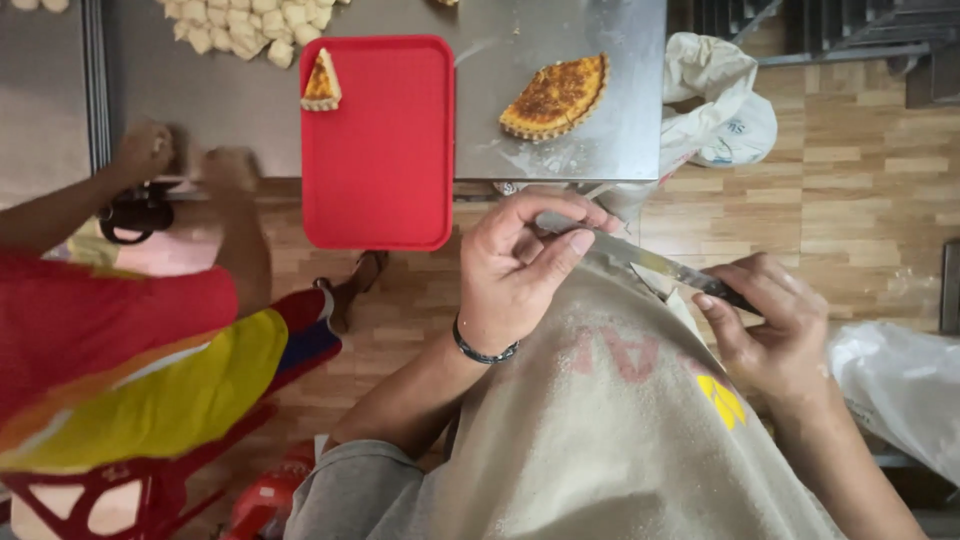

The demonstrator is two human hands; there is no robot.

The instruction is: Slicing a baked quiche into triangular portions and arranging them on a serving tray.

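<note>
The right hand (770,320) is closing its grip on the handle of the knife (650,262), near the tabletop (560,30); the left hand (520,262) is pinching the blade. The knife is probably stiff, light and sharp, safest taken by the handle.

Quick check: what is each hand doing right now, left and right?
Left hand: fingers pinching the knife blade.
Right hand: closed on the knife handle.

Red tray (380,150) hangs over the steel table's (560,30) near edge, a pie wedge (322,82) on its far left corner. Right of the tray sits a half pie (556,97); dough pieces (250,25) lie beyond it, a white bag (720,100) farther right.
</note>
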